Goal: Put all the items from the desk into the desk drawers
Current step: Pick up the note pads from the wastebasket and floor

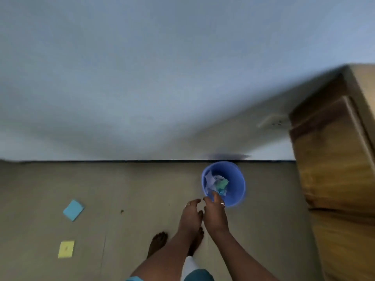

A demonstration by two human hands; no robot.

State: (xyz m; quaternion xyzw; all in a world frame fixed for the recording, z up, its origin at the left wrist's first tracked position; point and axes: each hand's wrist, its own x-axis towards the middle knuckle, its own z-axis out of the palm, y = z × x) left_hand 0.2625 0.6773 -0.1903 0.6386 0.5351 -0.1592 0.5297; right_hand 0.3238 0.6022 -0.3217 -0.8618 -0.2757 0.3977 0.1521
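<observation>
- While both hands reach down toward the blue bin, which stands on the floor by its far edge, where the floor meets the wall, we see no desk item in either of them.
- Our left hand hangs just short of the bin's near rim with its fingers spread and loose — released, holding nothing.
- Our right hand lies just beside it, its fingertips over the near rim and against the crumpled paper inside; the blur stops us telling whether they pinch a scrap or only touch it.
- Two of the task's likely things lie on the floor, well apart from the hands and toward its left side: a blue pad, turned corner-on to us, and a yellow pad nearer to us, lying almost square.
- Both pads are roughly square, so we judge that no long axis matters. What matters is side — they lie to the left of both hands, and the left hand is the nearer one.
- The wooden desk stands at the right, across the bin from the pads; we cannot make out its drawers clearly.
- We judge that the coming move calls for turning from the bin, gathering the pads on the left, and carrying them across to the desk.
- Bare feet stand on the floor below the hands.
</observation>
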